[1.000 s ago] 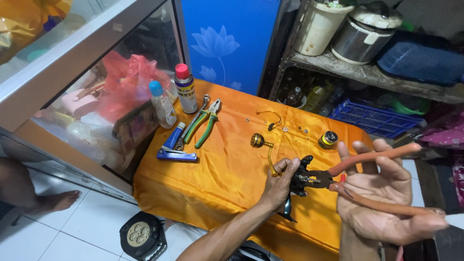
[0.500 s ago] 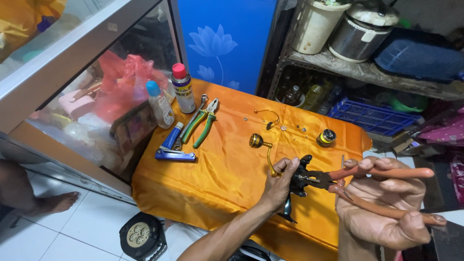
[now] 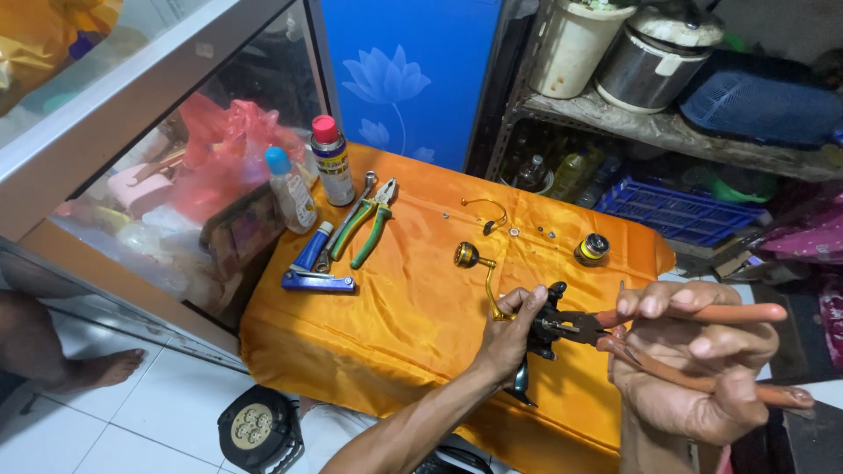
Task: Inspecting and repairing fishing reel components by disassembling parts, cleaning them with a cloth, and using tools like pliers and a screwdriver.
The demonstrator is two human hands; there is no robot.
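Between the two hands, above the orange-draped surface (image 3: 413,307), a black fishing reel (image 3: 540,329) is clamped by the left hand (image 3: 507,338), fingers wrapped round it. The right hand (image 3: 694,369) squeezes orange-handled pliers (image 3: 667,338), whose nose meets the reel. Beyond the left fingers lie green pliers (image 3: 369,224) and a spray can (image 3: 332,162).

A spray can (image 3: 333,160) and a small bottle (image 3: 291,188) stand at the back left of the table (image 3: 413,325). Pliers (image 3: 371,221) lie just right of them, with a tube (image 3: 312,248) in front. A shelf (image 3: 667,132) stands behind the table, on the right.
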